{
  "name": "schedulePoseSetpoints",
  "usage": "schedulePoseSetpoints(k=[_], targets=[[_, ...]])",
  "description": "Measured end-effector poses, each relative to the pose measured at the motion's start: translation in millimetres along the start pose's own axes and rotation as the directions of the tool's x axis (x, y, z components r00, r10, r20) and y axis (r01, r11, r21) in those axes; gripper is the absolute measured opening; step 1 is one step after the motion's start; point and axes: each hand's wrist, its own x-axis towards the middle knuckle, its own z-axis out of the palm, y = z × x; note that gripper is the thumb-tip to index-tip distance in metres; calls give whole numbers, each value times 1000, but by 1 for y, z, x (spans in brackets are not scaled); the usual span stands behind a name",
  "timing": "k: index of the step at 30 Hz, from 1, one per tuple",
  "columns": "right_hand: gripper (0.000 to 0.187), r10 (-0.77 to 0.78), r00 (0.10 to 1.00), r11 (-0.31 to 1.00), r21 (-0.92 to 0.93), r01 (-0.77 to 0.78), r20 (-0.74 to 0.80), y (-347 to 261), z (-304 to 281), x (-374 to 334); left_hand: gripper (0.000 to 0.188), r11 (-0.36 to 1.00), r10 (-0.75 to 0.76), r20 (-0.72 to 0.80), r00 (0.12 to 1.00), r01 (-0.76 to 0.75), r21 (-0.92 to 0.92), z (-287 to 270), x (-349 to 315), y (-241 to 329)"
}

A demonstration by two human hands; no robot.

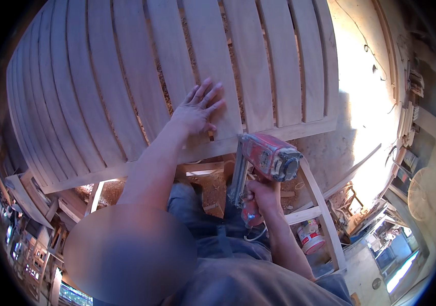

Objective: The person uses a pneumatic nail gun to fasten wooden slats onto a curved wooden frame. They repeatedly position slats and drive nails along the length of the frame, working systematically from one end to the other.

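Observation:
My left hand (pixel 198 110) lies flat on a slat of a wide wooden slatted panel (pixel 169 51), its fingers spread near the panel's near end rail. In my right hand (pixel 265 196) is a worn red nail gun (pixel 266 153), gripped by its handle. The tool's nose meets or nearly meets the near edge of the panel, just right of my left hand; whether it touches I cannot tell. Narrow gaps run between the pale slats, and wood shavings show through some of them.
A pale wooden frame (pixel 325 219) stands by my right arm, beside a red and white bucket (pixel 311 237). Scrap wood and shavings lie on the floor below. To the right are a sunlit floor (pixel 371 102), stacked timber (pixel 408 122) and a round fan-like disc (pixel 424 194). Wooden pieces (pixel 29 199) clutter the left.

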Motion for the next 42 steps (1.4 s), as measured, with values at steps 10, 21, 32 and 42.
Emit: schedulePoseSetpoints(k=[10, 21, 32, 42], targets=[[36, -37, 989, 993, 110, 53, -146, 8, 19, -33, 88, 1000, 6, -69, 998, -6, 0, 13, 2, -3], [11, 38, 994, 968, -244, -62, -100, 19, 57, -27, 89, 998, 38, -167, 985, -44, -36, 29, 3, -12], [11, -26, 997, 963, -269, 6, -72, 19, 56, -34, 84, 995, 71, -245, 967, -85, -47, 26, -6, -15], [7, 16, 1000, 910, -413, -22, -17, 23, 65, -31, 58, 985, 151, -288, 946, -119, 126, 47, -47, -49]])
